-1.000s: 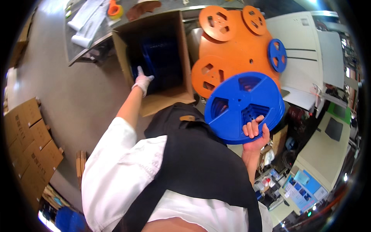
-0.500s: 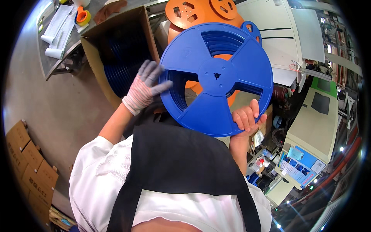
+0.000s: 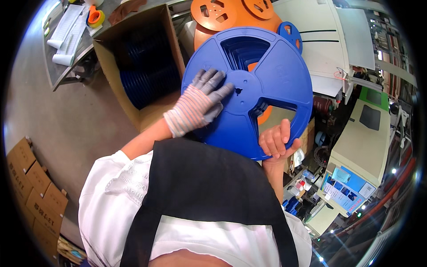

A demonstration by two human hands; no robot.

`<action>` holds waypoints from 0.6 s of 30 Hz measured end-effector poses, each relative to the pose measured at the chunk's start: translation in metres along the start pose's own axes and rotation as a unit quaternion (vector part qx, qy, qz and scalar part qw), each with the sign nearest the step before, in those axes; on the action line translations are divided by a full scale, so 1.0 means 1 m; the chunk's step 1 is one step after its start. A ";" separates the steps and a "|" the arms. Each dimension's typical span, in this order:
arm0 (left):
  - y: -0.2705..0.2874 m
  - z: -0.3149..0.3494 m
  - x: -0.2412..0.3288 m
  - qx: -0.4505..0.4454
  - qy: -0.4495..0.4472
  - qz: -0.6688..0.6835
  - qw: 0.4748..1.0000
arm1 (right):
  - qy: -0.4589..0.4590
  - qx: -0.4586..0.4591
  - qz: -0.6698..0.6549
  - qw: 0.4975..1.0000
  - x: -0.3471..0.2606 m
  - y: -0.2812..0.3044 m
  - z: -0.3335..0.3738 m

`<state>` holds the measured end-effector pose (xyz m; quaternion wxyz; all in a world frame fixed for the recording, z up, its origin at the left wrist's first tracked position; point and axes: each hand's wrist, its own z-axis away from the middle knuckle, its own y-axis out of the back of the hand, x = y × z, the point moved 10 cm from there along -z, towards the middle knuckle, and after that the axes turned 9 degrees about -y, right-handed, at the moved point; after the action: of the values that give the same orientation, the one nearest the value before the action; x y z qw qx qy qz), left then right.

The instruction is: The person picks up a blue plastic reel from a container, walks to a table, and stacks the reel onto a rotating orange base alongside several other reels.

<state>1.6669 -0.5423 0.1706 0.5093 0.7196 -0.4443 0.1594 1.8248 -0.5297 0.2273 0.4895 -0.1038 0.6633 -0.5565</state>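
Observation:
A stack of several large blue plastic reels [image 3: 249, 91] is in front of me, its layers showing through the cut-out windows. My right hand [image 3: 278, 141], bare, grips the lower right rim, fingers curled over the edge. In a striped glove with grey fingertips, my left hand [image 3: 199, 100] lies on the left part of the top reel near its hub. Its fingers are stretched out and rest on the face. Left of the stack, a cardboard box [image 3: 109, 75] holds more blue reels [image 3: 147, 86] standing on edge.
Orange reels [image 3: 213, 15] lie beyond the stack, with a small blue reel [image 3: 290, 35] beside them. At the upper left, a grey table [image 3: 84, 44] bears papers and a yellow-orange tape roll [image 3: 95, 18]. Brown cartons [image 3: 44, 207] are stacked lower left. A beige machine [image 3: 358, 138] stands at right.
My left hand has moved right from the rim onto the face of the top reel. The top reel has turned, shifting its windows. My right hand keeps its grip, slightly lower and further left.

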 end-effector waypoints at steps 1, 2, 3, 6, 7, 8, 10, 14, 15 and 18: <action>-0.004 -0.004 0.004 0.010 0.003 0.009 1.000 | -0.002 0.001 0.007 1.000 0.001 -0.002 0.000; -0.006 -0.006 0.007 0.020 0.006 0.018 1.000 | -0.002 0.001 0.016 1.000 0.001 -0.004 0.000; -0.008 -0.008 0.006 0.030 0.007 0.038 0.999 | -0.003 0.001 0.024 1.000 0.001 -0.006 0.000; -0.010 -0.008 0.002 0.064 0.019 0.095 0.993 | -0.012 0.012 0.029 0.999 0.004 -0.007 -0.001; -0.010 -0.010 0.000 0.082 0.028 0.113 0.990 | -0.017 0.017 0.028 0.999 0.005 -0.006 -0.001; -0.009 -0.012 -0.002 0.101 0.036 0.132 0.986 | -0.027 0.021 0.026 0.999 0.007 -0.006 -0.002; -0.010 -0.018 -0.004 0.110 0.053 0.122 0.985 | -0.047 0.027 0.022 0.998 0.010 -0.005 -0.004; -0.017 -0.004 -0.017 0.151 0.091 0.278 0.944 | -0.025 0.034 0.026 0.999 0.006 -0.003 -0.003; -0.022 0.002 -0.025 0.165 0.136 0.330 0.919 | -0.016 0.036 0.028 0.999 0.005 -0.003 -0.003; -0.028 0.012 -0.030 0.189 0.197 0.389 0.880 | -0.013 0.042 0.023 0.999 0.005 0.002 0.000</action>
<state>1.6698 -0.5356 0.1282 0.3381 0.5253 -0.5403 0.5637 1.8231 -0.5325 0.2233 0.5150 -0.0753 0.6348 -0.5711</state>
